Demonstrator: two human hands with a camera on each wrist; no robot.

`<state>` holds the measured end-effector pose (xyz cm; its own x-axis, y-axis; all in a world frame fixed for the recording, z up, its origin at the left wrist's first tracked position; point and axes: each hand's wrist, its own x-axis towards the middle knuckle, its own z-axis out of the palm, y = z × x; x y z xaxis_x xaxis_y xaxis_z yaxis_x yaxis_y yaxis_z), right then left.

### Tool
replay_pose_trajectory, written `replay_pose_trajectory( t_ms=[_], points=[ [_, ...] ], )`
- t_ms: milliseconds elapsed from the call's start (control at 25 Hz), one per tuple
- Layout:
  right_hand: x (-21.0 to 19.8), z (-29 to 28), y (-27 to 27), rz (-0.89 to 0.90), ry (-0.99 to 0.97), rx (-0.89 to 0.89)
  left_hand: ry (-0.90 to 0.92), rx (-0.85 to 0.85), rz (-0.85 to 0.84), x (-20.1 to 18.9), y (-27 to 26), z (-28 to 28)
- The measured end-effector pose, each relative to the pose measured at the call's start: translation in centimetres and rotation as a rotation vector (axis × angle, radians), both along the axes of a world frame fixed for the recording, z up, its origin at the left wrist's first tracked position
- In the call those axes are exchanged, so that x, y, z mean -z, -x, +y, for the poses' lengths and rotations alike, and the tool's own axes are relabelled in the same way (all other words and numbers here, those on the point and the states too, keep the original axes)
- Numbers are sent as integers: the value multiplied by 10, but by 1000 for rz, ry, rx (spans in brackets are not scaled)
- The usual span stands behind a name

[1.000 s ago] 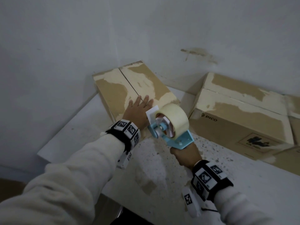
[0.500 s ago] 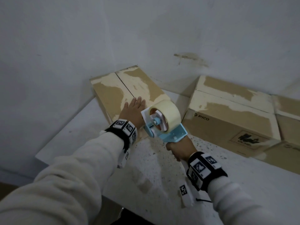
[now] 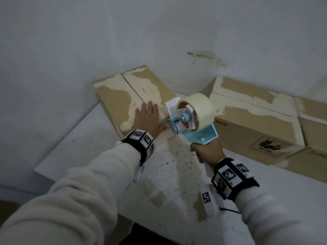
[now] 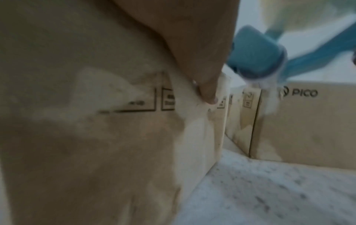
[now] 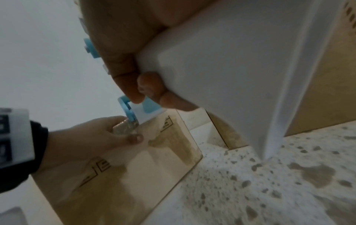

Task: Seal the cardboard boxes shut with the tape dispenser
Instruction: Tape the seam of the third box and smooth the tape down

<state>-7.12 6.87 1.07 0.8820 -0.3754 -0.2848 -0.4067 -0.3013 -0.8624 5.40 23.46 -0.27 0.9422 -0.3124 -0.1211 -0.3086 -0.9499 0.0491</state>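
Note:
A cardboard box (image 3: pixel 115 96) with an open centre seam stands against the wall at the table's left. My left hand (image 3: pixel 146 117) lies flat on its near top edge, fingers straight. In the left wrist view the thumb (image 4: pixel 208 91) presses on the box's front face (image 4: pixel 96 121). My right hand (image 3: pixel 207 152) grips the handle of the blue tape dispenser (image 3: pixel 194 114), which carries a pale tape roll. The dispenser's front end sits at the box's near corner, right beside my left hand (image 5: pixel 86 140). The white handle (image 5: pixel 231 60) fills the right wrist view.
A second cardboard box (image 3: pixel 256 124) marked PICO lies to the right, with another box (image 3: pixel 315 121) behind it at the frame edge. All stand on a white speckled table (image 3: pixel 177 174). A grey wall (image 3: pixel 70 50) closes in behind and left.
The dispenser has risen a little and shifted slightly right of my left hand. The left hand stays pressed on the box.

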Motion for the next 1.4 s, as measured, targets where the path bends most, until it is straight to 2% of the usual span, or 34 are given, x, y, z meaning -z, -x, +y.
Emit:
replay_pose_trajectory(
  t_ms=[160,400,560,600,640,680,760,800,840,880,960,1400],
  points=[
    [-17,5,-10,-52,-5,-64,-77,149,2,-4,-6,19],
    [-52,21,-36,-85,11,-194,-297,469,35,-17,-32,104],
    [-68,47,-55,-71,-21,-258,-399,462,17,-31,-54,136],
    [-69,56,-60,-92,-24,-268,-353,416,43,-35,-55,141],
    [-70,64,-65,-118,-28,-271,-209,335,82,-40,-56,142],
    [-70,70,-69,-144,-36,-268,57,204,146,-46,-55,140],
    [-72,84,-77,-185,-70,-267,847,-185,316,-62,-53,134],
    [-72,91,-81,-196,-86,-271,1132,-345,448,-70,-52,132],
    [-71,98,-84,-198,-96,-279,1306,-427,604,-77,-52,133],
    [-70,103,-86,-193,-102,-283,1398,-455,737,-81,-51,134],
    [-67,112,-89,-177,-104,-289,1496,-444,864,-84,-52,141],
    [-54,134,-96,-268,-150,-376,1591,-563,915,-67,-59,162]
  ],
)
